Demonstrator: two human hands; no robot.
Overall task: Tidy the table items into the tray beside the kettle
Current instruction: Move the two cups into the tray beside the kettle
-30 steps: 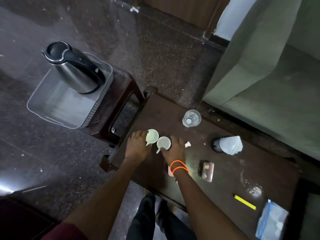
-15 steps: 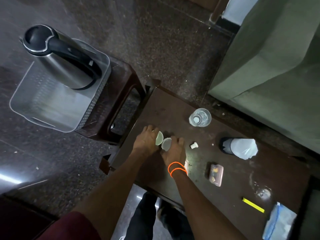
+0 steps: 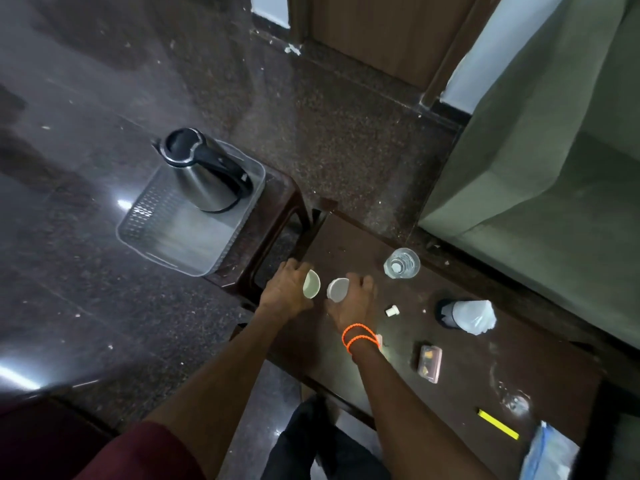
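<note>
My left hand point(image 3: 284, 292) grips a small white cup point(image 3: 311, 285), tilted on its side, at the left end of the dark wooden table point(image 3: 349, 244). Just right of it my right hand point(image 3: 351, 303), with orange bands on the wrist, grips a second white cup point(image 3: 337, 289), also tilted. The clear plastic tray point(image 3: 166, 244) sits on a brown stool to the left, with the steel kettle point(image 3: 204, 171) standing in its far part. The tray's near half is bare.
On the table lie a clear glass point(image 3: 401, 263), a small white cap point(image 3: 392, 310), a dark bottle wrapped in plastic point(image 3: 467, 315), a small pink case point(image 3: 429, 363), a yellow stick point(image 3: 497, 424) and a clear bag point(image 3: 550, 455). A green sofa point(image 3: 540, 174) borders the far side.
Both hands have closed on the two cups and tipped them onto their sides. The camera has swung, so the tray and kettle sit nearer the frame's middle.
</note>
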